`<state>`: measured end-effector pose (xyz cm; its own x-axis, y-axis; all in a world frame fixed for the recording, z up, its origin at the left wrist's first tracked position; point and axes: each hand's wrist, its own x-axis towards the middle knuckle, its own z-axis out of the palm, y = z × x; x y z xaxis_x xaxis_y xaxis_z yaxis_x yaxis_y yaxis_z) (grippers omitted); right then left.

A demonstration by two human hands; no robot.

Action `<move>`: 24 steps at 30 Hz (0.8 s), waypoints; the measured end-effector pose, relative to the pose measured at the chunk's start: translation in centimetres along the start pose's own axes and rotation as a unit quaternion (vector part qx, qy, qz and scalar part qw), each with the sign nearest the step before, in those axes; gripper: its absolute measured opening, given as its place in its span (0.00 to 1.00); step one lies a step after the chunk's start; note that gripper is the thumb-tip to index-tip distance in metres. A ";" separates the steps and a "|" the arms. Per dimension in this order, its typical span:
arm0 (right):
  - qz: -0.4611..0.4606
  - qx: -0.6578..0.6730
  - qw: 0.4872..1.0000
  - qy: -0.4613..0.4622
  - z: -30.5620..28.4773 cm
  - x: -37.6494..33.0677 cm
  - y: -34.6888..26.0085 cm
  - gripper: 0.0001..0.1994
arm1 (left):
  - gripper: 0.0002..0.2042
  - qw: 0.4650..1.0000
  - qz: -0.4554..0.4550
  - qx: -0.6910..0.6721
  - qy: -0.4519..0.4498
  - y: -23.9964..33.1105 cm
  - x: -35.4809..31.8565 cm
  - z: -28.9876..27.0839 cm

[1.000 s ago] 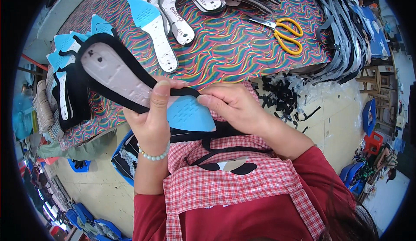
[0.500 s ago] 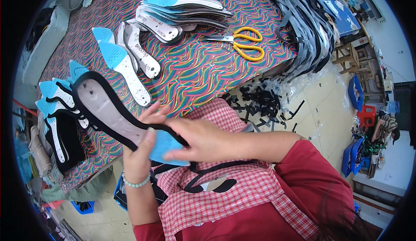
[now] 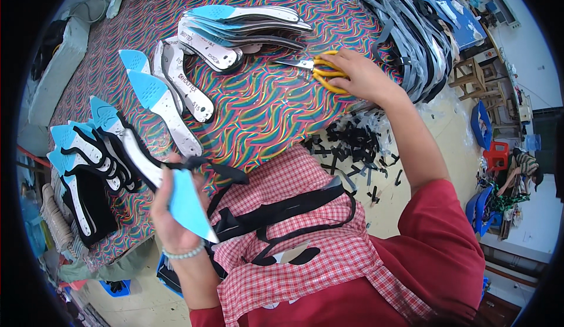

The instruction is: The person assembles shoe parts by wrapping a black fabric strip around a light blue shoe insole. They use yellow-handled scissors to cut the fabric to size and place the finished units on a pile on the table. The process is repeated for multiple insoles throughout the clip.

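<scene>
- Checked red-and-white apron [image 3: 329, 256] covers the person's lap at the near edge, with loose black straps [image 3: 282, 212] lying across it.
- Left hand [image 3: 170, 215], a bead bracelet [image 3: 183, 253] at its wrist, is closed around a shoe insole [image 3: 170, 189]; the fingers wrap its middle, the blue end points down toward the lap, and the grey-white end with black edging rises up and left over the table edge.
- Just left of that hand, more blue-tipped insoles with black trim [image 3: 88, 156] lie fanned at the near left edge of the table [image 3: 264, 109], whose cloth is a swirl of many colours.
- Black offcuts [image 3: 358, 145] are scattered on the floor beside the table, under the outstretched right forearm.
- Further in, two single insoles [image 3: 164, 104] lie flat on the cloth, well apart from either hand.
- Right hand [image 3: 358, 77] rests on the yellow-handled scissors [image 3: 320, 68] on the table; fingers curl over the handles, though whether they pass through the loops cannot be told. The blades point left.
- Beyond, a stack of insoles [image 3: 241, 27] sits near the table's middle, and a heap of grey and black strips [image 3: 411, 27] hangs over the far right edge.
</scene>
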<state>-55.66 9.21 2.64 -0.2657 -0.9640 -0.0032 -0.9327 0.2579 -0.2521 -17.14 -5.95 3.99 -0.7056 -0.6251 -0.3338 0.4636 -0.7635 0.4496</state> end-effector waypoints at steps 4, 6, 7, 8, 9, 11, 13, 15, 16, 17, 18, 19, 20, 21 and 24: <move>0.075 0.088 0.988 -0.104 -0.4 0.0 -1.5 0.30 | 0.17 0.994 0.061 0.085 -0.016 1.4 0.9 2.1; 0.099 0.109 0.983 -0.109 -0.1 -1.0 -3.1 0.29 | 0.17 0.993 0.037 0.111 0.014 0.0 1.0 2.1; 0.077 0.260 0.962 -0.029 1.6 -2.2 -3.2 0.26 | 0.17 0.992 0.020 0.120 0.040 -0.2 0.9 1.5; 0.130 0.374 0.917 -0.038 1.9 -3.4 -5.0 0.26 | 0.17 0.989 0.029 0.125 0.074 -0.8 1.1 0.9; 0.075 0.518 0.851 0.036 2.9 -5.0 -7.6 0.28 | 0.17 0.994 0.010 0.109 0.022 -0.9 1.1 0.1; 0.096 0.489 0.862 -0.087 2.8 -8.3 -11.6 0.37 | 0.17 0.996 -0.033 0.073 -0.040 -0.9 0.3 -0.8; -0.067 0.426 0.895 -0.110 4.4 -9.8 -14.8 0.41 | 0.17 0.996 -0.067 0.033 -0.053 -1.2 -0.1 -0.3; -0.067 0.448 0.877 -0.157 5.9 -10.2 -16.5 0.42 | 0.18 0.997 -0.066 0.035 -0.035 -1.6 -0.4 0.3; -0.059 0.445 0.878 -0.169 6.2 -9.9 -17.2 0.42 | 0.18 0.996 -0.072 0.013 -0.043 -1.7 -0.5 0.5; -0.063 0.444 0.883 -0.141 6.5 -9.6 -17.8 0.42 | 0.17 0.995 -0.085 -0.009 -0.058 -1.7 -0.8 0.2; -0.066 0.443 0.887 -0.112 6.7 -9.1 -18.3 0.42 | 0.17 0.992 -0.098 -0.031 -0.073 -1.7 -0.9 -0.4; -0.070 0.440 0.892 -0.083 6.8 -8.5 -18.5 0.42 | 0.17 0.990 -0.102 -0.041 -0.086 -1.8 -0.9 -0.6; -0.061 0.427 0.898 -0.094 6.4 -8.0 -18.8 0.42 | 0.17 0.988 -0.106 -0.049 -0.097 -1.8 -1.0 -0.7; -0.053 0.414 0.903 -0.104 5.7 -7.5 -19.2 0.42 | 0.17 0.988 -0.101 -0.044 -0.104 -1.9 -1.0 -0.7; -0.049 0.376 0.922 -0.083 4.8 -6.8 -19.2 0.39 | 0.18 0.992 -0.074 -0.012 -0.100 -2.0 -0.7 -0.9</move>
<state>-34.77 10.52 2.80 -0.0895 -0.9930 -0.0771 -0.5009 0.1118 -0.8583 -17.10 -4.07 2.59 -0.8577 -0.4636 -0.2220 0.3586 -0.8491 0.3878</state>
